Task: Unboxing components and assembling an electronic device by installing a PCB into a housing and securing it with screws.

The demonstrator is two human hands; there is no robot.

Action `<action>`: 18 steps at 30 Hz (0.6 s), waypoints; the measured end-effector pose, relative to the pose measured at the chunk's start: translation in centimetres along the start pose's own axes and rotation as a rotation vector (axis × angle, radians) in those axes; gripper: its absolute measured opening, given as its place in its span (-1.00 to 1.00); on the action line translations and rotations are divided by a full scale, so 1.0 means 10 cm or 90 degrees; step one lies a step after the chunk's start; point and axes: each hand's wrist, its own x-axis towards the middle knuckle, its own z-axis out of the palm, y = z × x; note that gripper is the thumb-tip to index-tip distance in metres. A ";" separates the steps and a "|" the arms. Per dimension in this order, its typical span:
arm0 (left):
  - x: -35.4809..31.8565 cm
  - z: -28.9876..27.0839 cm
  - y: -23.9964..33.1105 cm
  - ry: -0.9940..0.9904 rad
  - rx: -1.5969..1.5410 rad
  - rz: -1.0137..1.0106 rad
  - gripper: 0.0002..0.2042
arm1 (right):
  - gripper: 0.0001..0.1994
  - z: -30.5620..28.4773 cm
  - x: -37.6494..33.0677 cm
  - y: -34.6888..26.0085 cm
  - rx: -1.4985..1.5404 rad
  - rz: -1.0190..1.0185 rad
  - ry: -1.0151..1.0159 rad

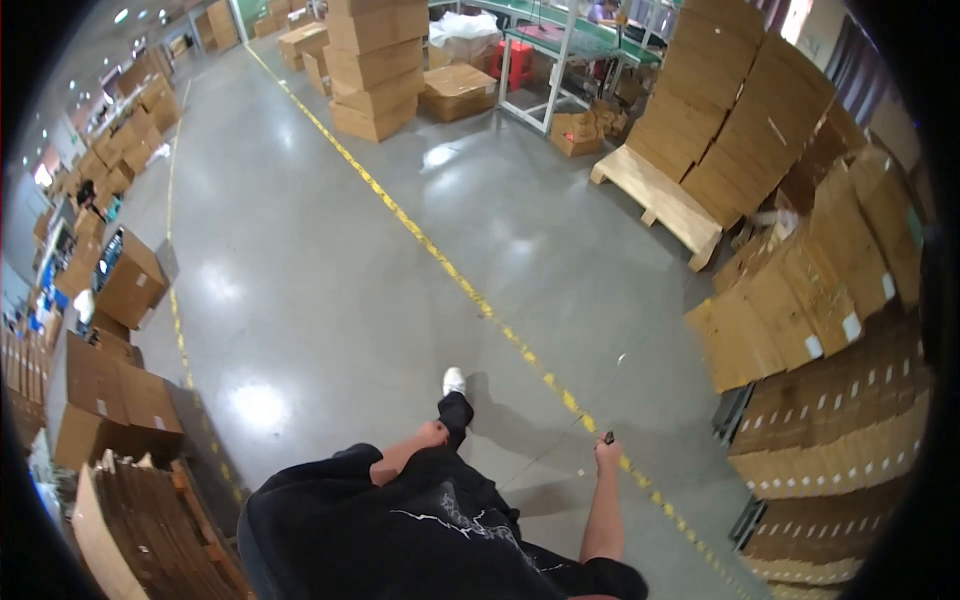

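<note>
My right hand (607,455) is out in front at the right, above the yellow floor line. Its fingers are closed round a small dark object (609,437), whose kind is too small to make out. By my dark trouser leg hangs my left hand (432,433), its fingers curled in. Whatever that palm may hold is hidden. Below the hands, one white shoe (454,381) shows on the grey floor.
Yellow lines (450,272) run along the grey floor (310,290). Stacked cartons (375,70) stand ahead. To the right are a wooden pallet (660,205) with tall cardboard and flattened boxes (790,310). Cartons (120,400) and cardboard sheets (150,530) line the left.
</note>
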 end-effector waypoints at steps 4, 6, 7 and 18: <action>0.75 0.08 0.71 -0.209 0.348 0.228 -0.71 | -0.86 -0.25 0.43 -0.75 0.331 0.005 0.066; 1.20 -0.11 1.27 -0.203 0.333 0.246 -0.70 | -0.92 -0.10 0.55 -0.40 0.203 -0.078 0.122; 1.48 -0.22 1.29 -0.193 0.312 0.257 -0.70 | -0.94 0.08 0.35 -0.69 0.223 -0.076 0.103; 3.16 -2.38 2.63 -0.003 -0.023 0.143 -0.74 | -0.80 1.55 1.74 -1.25 0.060 0.310 -0.138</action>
